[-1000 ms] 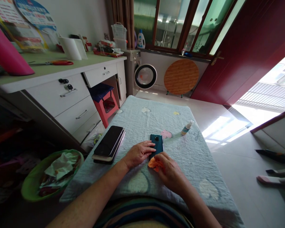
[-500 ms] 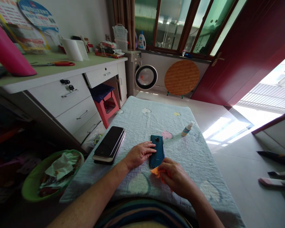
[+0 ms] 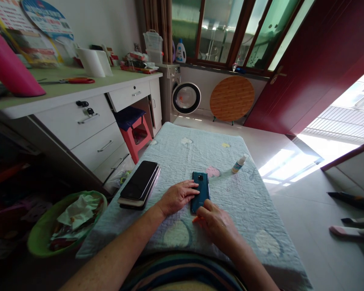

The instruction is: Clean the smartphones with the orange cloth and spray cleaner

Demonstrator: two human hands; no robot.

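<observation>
A dark teal smartphone (image 3: pixel 204 189) lies back up on the quilted cloth-covered table (image 3: pixel 176 153). My left hand (image 3: pixel 178 197) rests its outstretched fingers on the phone's left side. At the phone's lower end is my right hand (image 3: pixel 214 220), closed around an orange cloth (image 3: pixel 195 219); only a small corner of the cloth shows beneath the fingers. To the left sits a stack of several phones or tablets (image 3: pixel 140 182), the top one with its black screen up. A small spray bottle (image 3: pixel 239 164) with a white cap leans or stands to the right.
A green basin (image 3: pixel 36 238) with crumpled tissue is on the floor at left. Beside the table runs a white desk (image 3: pixel 87 101) with drawers, scissors (image 3: pixel 75 81) and a paper roll (image 3: pixel 92 62). A pink stool (image 3: pixel 136 139) stands under it; a washing machine (image 3: pixel 166 87) is behind.
My right hand has shifted slightly left and turned over the phone's lower edge, hiding most of the orange cloth. My left hand and the phone stay in place.
</observation>
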